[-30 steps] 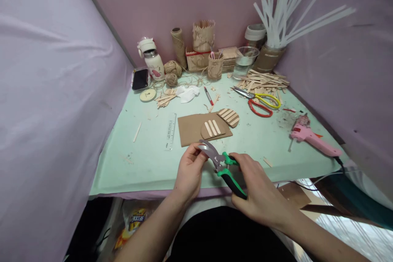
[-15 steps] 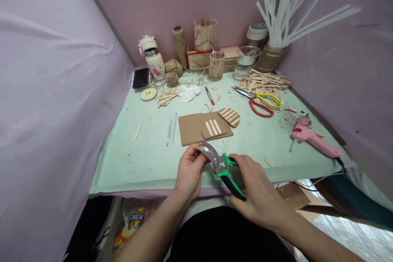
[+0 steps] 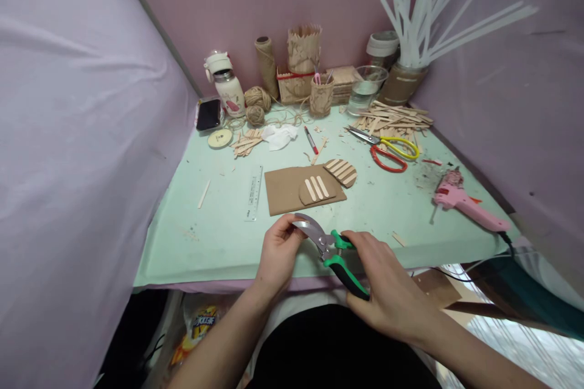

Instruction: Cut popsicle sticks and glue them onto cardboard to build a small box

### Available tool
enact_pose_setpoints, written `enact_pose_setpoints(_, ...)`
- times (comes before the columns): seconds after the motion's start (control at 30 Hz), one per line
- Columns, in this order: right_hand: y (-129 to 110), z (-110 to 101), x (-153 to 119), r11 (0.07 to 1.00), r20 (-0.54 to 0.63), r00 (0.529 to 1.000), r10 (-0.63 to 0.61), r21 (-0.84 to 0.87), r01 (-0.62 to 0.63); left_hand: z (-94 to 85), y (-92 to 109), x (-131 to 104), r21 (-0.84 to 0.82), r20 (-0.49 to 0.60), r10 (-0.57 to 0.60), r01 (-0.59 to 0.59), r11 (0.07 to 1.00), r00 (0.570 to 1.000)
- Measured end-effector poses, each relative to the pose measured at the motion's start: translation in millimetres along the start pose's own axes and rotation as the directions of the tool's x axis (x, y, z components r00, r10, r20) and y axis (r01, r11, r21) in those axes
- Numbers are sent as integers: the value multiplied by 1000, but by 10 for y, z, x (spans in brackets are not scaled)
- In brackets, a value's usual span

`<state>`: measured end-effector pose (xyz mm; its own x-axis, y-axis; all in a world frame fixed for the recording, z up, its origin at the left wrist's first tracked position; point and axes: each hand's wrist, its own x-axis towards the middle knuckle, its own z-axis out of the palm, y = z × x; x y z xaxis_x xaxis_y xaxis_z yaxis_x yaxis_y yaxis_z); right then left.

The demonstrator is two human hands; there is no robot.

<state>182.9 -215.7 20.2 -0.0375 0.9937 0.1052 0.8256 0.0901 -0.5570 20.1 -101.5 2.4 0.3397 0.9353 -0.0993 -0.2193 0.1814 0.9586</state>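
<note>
My right hand [image 3: 385,276] is wrapped round the green and black handles of the shears [image 3: 344,276]. The curved metal blades point up and left, over the table's front edge. At the blade tips, the fingers of my left hand [image 3: 280,249] are pinched together; whatever they hold is too small or hidden to name. Beyond the hands lies a brown cardboard piece [image 3: 283,185]. On it rests a rounded cardboard cutout [image 3: 303,196] with three pale sticks across it. A second striped cutout [image 3: 341,172] overlaps the cardboard's upper right corner.
A clear ruler [image 3: 253,194] lies left of the cardboard. Red-and-yellow scissors [image 3: 387,161] and a pink glue gun [image 3: 469,206] are on the right. Behind stand a bottle [image 3: 230,94], twine balls [image 3: 258,99], a water cup [image 3: 364,94] and a stick pile [image 3: 392,118].
The shears and my right hand have shifted very slightly right and down. My left hand stays pinched at the blade tips. The objects on the table have not moved.
</note>
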Motion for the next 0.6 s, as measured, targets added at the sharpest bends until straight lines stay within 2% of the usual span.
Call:
enact_pose_setpoints(0.2,1,-6,-14,1000,28,1000,3,29,-4,-41,-18,2,115,18,41,-43,992,999)
enact_pose_setpoints(0.6,5,-74,-12,1000,33,999,12,20,-12,-56,20,-1,161,48,15,-22,987,999)
